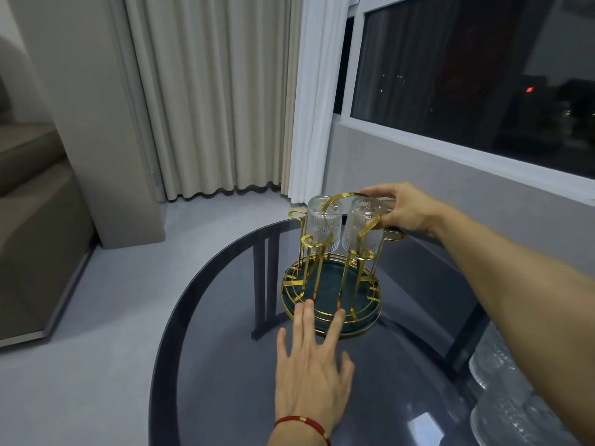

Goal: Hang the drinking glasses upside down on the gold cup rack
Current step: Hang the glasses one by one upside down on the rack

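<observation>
The gold cup rack [330, 294] with a dark green round base stands on the dark glass table [225, 365]. Two ribbed clear glasses hang upside down on its far pegs: the left glass [323, 222] and the right glass [362, 225]. My right hand [402, 209] grips the right glass from the right side near its top. My left hand [310, 362] lies flat with spread fingers on the table, its fingertips touching the front rim of the rack's base. The near pegs of the rack carry nothing.
More ribbed glassware [502, 391] shows at the table's lower right, blurred by my right forearm. A beige sofa [29, 220] stands at the left, curtains [219, 98] behind, and a dark window [476, 75] at the right.
</observation>
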The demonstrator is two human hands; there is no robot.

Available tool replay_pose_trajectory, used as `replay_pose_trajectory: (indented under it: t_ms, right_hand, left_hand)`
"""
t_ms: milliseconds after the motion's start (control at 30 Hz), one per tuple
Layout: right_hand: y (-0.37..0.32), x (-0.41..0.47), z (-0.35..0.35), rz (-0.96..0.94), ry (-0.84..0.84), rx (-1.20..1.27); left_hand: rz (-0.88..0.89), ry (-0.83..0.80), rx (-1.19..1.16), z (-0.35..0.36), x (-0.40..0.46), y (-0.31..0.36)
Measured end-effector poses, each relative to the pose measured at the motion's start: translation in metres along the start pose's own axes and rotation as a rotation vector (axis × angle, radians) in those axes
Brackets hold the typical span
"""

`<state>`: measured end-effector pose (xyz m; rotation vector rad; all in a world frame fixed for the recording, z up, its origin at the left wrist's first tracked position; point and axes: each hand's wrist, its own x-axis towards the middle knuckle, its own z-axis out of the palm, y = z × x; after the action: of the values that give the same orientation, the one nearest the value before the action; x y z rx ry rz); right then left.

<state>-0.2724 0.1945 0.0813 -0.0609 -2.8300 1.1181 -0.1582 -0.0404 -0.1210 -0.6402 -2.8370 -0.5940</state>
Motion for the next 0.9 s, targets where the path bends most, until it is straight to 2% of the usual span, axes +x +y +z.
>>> replay_pose_trajectory:
  t_ms: [133, 333, 533, 767, 900]
  right_hand:
    - [0.001, 0.003, 0.005, 0.015, -0.059, 0.051]
    - [0.009, -0.002, -0.007, 0.084, -0.070, -0.037]
    - [0.024, -0.051, -0.019, 0.063, 0.188, -0.038]
    - [0.010, -0.163, -0.020, -0.046, 0.289, -0.219]
    - [0.007, -0.234, -0.004, -0.088, 0.441, -0.177]
  left_hand:
    - [0.001, 0.029, 0.002, 0.002, 0.000, 0.000]
    - [0.006, 0.040, 0.005, -0.002, -0.001, 0.000]
    - [0.010, 0.030, 0.053, -0.006, -0.003, 0.002]
    - [-0.007, 0.016, 0.047, -0.014, -0.007, 0.009]
    - [-0.019, -0.006, -0.023, -0.022, -0.016, 0.015]
